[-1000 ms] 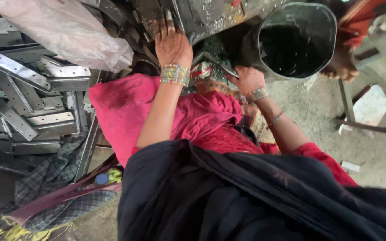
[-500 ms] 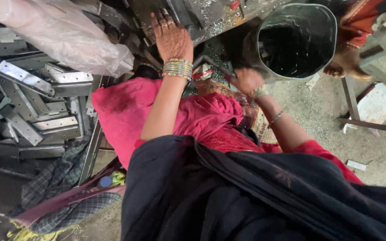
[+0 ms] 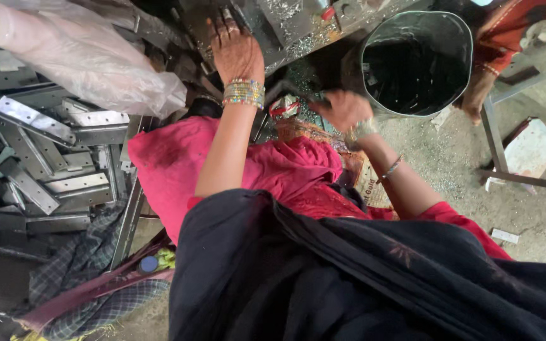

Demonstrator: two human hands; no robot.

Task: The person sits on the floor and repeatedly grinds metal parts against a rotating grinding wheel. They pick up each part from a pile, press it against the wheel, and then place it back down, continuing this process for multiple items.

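Neither grip shows clearly: left hand [image 3: 235, 53] lies on the gritty metal bench [image 3: 298, 28]; right hand [image 3: 342, 110] beside the black bucket [image 3: 415, 63].

Your left hand [image 3: 236, 53] lies flat, fingers spread, on the metal machine bed [image 3: 298, 28] strewn with shavings. Your right hand [image 3: 344, 110] hangs low, curled, just beside the black bucket [image 3: 417, 63]. Steel brackets [image 3: 45, 158] lie piled under a plastic sheet [image 3: 77, 63].
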